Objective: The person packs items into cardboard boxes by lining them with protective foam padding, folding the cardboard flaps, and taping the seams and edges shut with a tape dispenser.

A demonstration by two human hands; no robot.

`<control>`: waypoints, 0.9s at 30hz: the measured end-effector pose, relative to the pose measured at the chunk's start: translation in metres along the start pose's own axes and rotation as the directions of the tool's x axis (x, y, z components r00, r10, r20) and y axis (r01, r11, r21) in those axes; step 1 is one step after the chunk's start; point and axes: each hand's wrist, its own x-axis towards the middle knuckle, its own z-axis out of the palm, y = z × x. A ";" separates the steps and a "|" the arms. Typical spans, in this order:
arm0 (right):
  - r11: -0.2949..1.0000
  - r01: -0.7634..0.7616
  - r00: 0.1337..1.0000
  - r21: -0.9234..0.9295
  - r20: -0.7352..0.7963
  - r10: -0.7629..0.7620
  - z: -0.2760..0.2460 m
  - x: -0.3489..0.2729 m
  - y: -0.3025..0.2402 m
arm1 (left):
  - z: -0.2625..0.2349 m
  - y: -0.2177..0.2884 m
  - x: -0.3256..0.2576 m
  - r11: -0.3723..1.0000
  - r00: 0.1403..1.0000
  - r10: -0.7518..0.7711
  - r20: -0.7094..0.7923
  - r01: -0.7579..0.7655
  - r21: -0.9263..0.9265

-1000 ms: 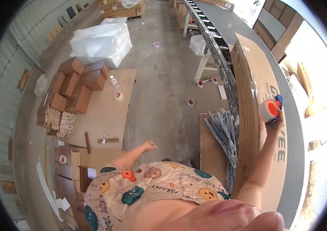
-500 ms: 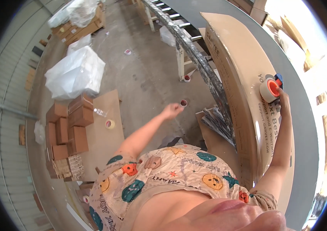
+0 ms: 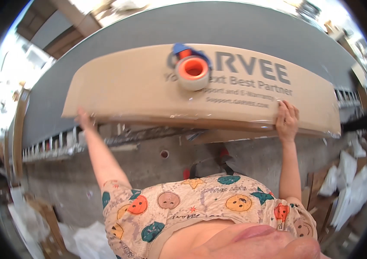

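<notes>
A long brown cardboard box (image 3: 127,82) with dark print lies across the grey work surface in front of me. On top of it rests a blue and orange tape dispenser (image 3: 193,70) with a wide roll of pale tape, untouched by either hand. Over the box's near edge, toward its right end, my right hand (image 3: 287,121) is closed, fingers on the top face. My left hand (image 3: 85,118) is at the near edge by the left end; motion blurs its fingers. Clear tape shines along the near edge.
A roller conveyor (image 3: 62,142) runs along the near side of the grey surface (image 3: 244,21). A small tape core (image 3: 164,153) lies on the floor below. White plastic wrapping (image 3: 347,177) and cardboard are at the right, with more wrapping (image 3: 92,241) at lower left.
My view has swung toward the box. The right hand has left the tape dispenser for the box's near edge. My left hand has let go of a small tape core and come to the box.
</notes>
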 end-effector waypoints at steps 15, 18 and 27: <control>0.931 0.123 0.982 0.344 -0.181 -0.063 0.031 0.043 0.065 | -0.024 0.071 -0.191 0.978 0.936 -0.095 -0.339 0.151 0.141; 0.896 0.201 0.970 0.395 -0.210 -0.125 0.089 0.108 0.109 | -0.027 0.072 -0.288 0.957 0.893 0.007 -0.449 0.125 0.263; 0.886 0.381 0.924 -0.265 0.103 -0.367 0.326 0.374 0.201 | 0.148 0.132 -0.565 0.704 0.953 -0.140 -0.267 0.286 0.651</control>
